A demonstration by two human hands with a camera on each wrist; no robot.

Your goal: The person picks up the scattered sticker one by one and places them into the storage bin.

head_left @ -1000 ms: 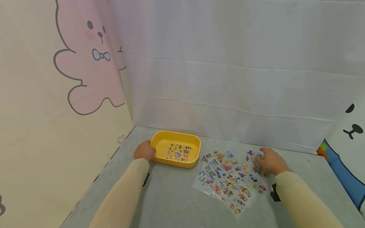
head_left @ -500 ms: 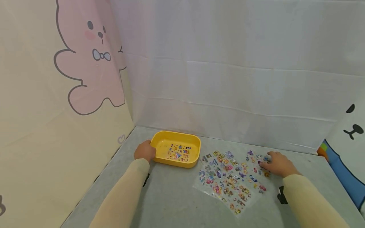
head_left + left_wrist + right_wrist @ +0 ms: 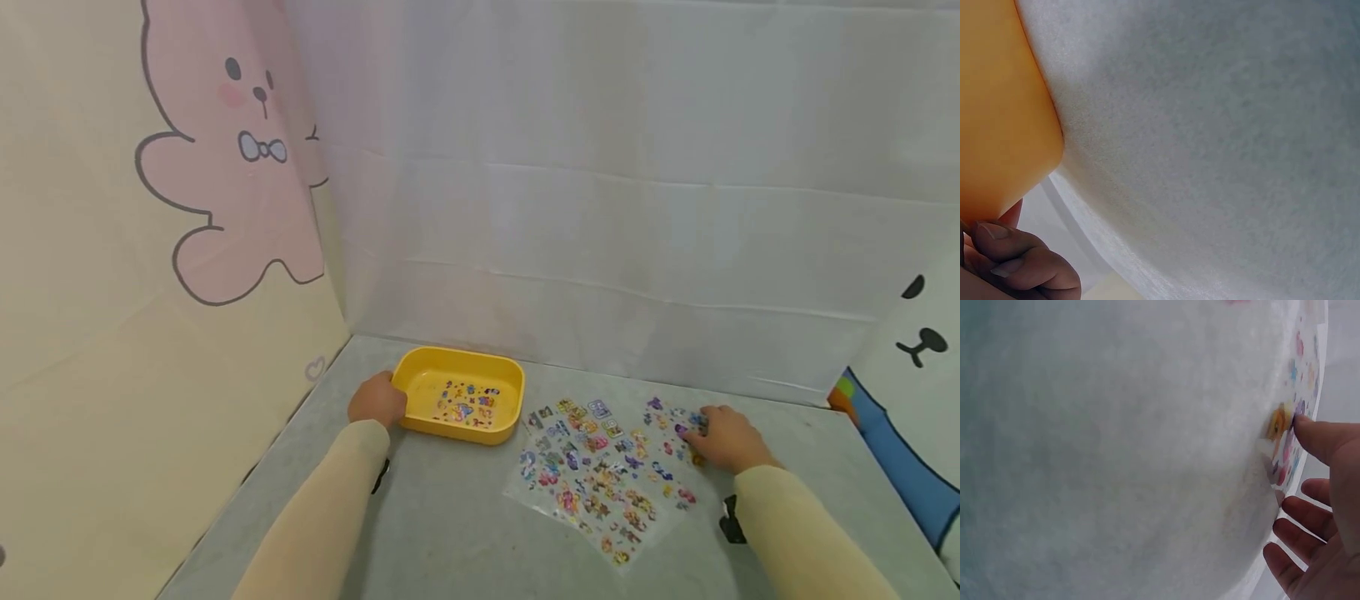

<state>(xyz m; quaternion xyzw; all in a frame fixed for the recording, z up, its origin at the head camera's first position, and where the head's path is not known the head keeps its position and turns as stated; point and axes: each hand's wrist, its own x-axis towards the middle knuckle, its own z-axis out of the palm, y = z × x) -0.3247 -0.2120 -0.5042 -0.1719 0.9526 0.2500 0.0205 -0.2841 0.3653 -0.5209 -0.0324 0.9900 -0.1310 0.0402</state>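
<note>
Seemingly done: sticker sheet [image 3: 465,407] in yellow tray [image 3: 422,390], centre | remaining: loose sheets [image 3: 592,475], lower right | left hand [image 3: 378,399] grips tray rim | right hand [image 3: 733,438] spread, thumb touching a sheet

A pink bear [image 3: 247,212] is printed on the cream left cloth [image 3: 82,333]; white cloth [image 3: 600,242] is hung at the far side.

On the table [image 3: 450,525], the tray [image 3: 450,429] sits left with stickers [image 3: 465,408] in it and the left hand [image 3: 377,400] at its left end — the sheets [image 3: 588,479] lie to its right, the right hand [image 3: 731,439] at their right edge — and the cloth [image 3: 600,233] hangs behind them all.
</note>
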